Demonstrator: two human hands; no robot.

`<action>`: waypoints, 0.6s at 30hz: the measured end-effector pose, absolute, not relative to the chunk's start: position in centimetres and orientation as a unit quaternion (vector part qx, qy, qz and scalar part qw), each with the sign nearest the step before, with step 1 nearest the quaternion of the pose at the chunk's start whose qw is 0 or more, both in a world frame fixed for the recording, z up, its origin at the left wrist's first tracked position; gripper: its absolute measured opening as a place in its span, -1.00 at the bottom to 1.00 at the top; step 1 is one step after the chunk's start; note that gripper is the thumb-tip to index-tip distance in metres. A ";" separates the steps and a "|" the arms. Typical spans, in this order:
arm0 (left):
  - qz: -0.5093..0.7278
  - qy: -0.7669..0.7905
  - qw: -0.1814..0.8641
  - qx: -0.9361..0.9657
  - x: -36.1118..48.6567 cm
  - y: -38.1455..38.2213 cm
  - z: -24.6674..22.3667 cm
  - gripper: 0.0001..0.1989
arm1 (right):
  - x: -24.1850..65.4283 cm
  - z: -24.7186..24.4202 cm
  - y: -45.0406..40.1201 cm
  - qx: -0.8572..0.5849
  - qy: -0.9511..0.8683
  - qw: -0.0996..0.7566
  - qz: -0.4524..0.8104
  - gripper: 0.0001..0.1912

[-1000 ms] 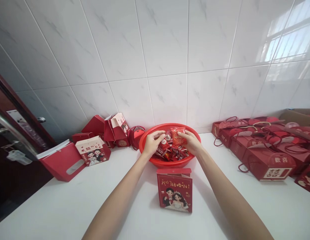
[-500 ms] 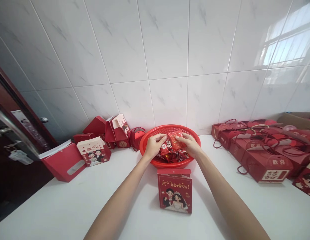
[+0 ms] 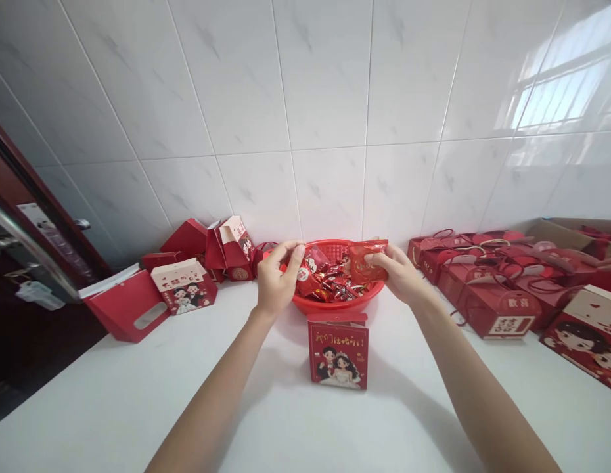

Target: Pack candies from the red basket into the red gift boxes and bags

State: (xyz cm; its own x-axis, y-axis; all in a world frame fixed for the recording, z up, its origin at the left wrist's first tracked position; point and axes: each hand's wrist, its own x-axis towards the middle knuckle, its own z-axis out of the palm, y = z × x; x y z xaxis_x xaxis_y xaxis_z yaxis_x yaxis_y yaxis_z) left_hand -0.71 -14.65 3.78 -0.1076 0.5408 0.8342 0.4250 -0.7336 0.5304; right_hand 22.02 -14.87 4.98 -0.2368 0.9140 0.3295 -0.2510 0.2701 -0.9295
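Note:
My left hand (image 3: 277,279) is closed, thumb against fingers, on a red wrapped candy packet (image 3: 307,279) with a white round label. Its far edge is partly hidden by the fingers. In my right hand (image 3: 399,272) is a shiny orange-red packet (image 3: 362,261), pinched between thumb and fingers. Both hands are raised over the red plastic basket (image 3: 335,307), which holds many small wrapped candies (image 3: 342,282). In front of the basket stands an upright red gift box (image 3: 338,355) with a cartoon bridal couple; its top flap looks partly open.
Several red and cream boxes (image 3: 184,289) stand to the left, beside a dark door (image 3: 20,276) with keys. At the right are rows of red handled boxes (image 3: 497,309) and a brown carton (image 3: 556,233). A tiled wall (image 3: 330,190) borders the white table (image 3: 286,420).
My hands have moved apart, each with its packet: the left one leftward, the right one rightward and slightly up. More of the candies in the basket now shows. The view has shifted a little.

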 end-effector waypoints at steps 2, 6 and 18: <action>0.634 0.350 -0.041 0.688 -0.8 -16.7 3.9 -0.78 | 22.4 5.7 -16.2 -0.316 -0.655 0.509 0.460 -0.75; 0.582 0.296 -0.165 0.740 -0.8 -19.4 3.1 -0.87 | 22.3 5.8 -17.7 -0.348 -0.775 0.379 0.367 -0.62; 0.581 0.237 -0.241 0.740 0.2 -18.9 1.5 -0.87 | 21.4 4.8 -17.7 -0.311 -0.844 0.274 0.341 -0.89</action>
